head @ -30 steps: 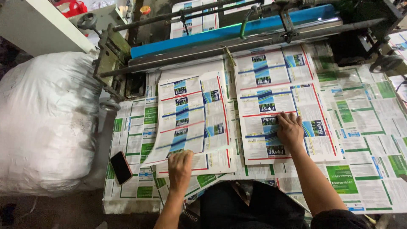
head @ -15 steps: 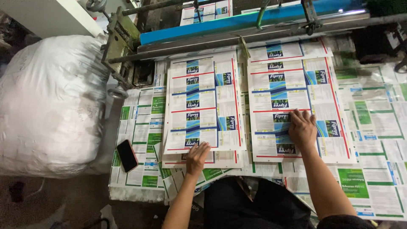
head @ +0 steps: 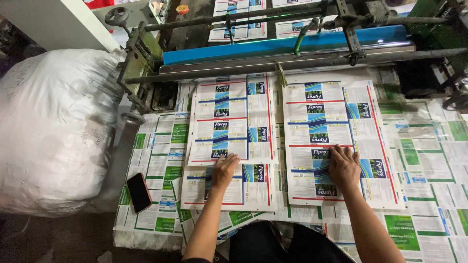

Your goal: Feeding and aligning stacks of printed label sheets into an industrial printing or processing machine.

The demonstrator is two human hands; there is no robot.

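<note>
Landmark: blue roller bar (head: 287,45) of the machine, lying across the top of the view.

1. Left stack of printed sheets (head: 234,122): white sheets with red lines and blue-green picture panels, lying flat just below the left half of the blue roller bar. A further sheet of the same print juts out beneath its near edge.
2. Right stack of printed sheets (head: 336,126): same print, flat, just below the right half of the blue roller bar, beside item 1 with a narrow gap between.
3. Left hand (head: 224,170): flat, palm down, fingers spread, pressing on the near edge of the left stack; grasps nothing.
4. Right hand (head: 344,168): flat, palm down, fingers spread, resting on the near part of the right stack; grasps nothing.
5. Table cover of green-and-white printed sheets (head: 429,160): spread under both stacks, reaching below and to the right of the blue roller bar.
6. Phone (head: 139,192): dark, rounded corners, lying on the table cover well below the bar's left end, apart from the left stack.
7. Large white sack (head: 53,126): full, creased, standing left of and below the blue roller bar, off the table.
8. Handwheel (head: 117,16): grey, just left of the bar's left end.
</note>
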